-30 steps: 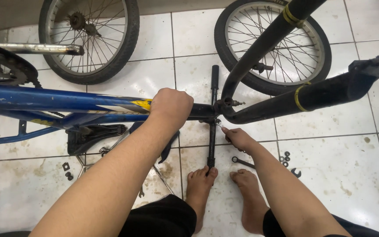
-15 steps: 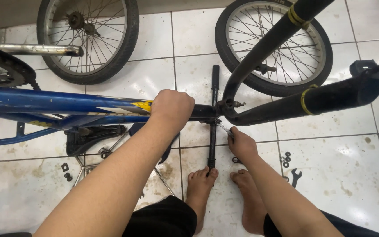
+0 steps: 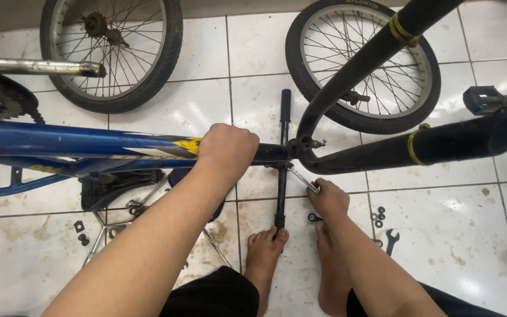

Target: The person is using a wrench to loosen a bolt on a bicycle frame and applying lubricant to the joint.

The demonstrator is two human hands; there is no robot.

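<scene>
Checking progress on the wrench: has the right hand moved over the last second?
Yes. The right hand has crept up the floor tiles toward the black frame joint, now gripping the silver wrench.

Shown are two detached bicycle wheels (image 3: 112,53) (image 3: 362,64), one blue bicycle frame (image 3: 83,144), one black handlebar (image 3: 382,105), two wrenches (image 3: 303,179) (image 3: 392,239), one pedal (image 3: 485,100), two hands (image 3: 228,149) (image 3: 327,199) and two bare feet (image 3: 265,255) (image 3: 333,276).
</scene>
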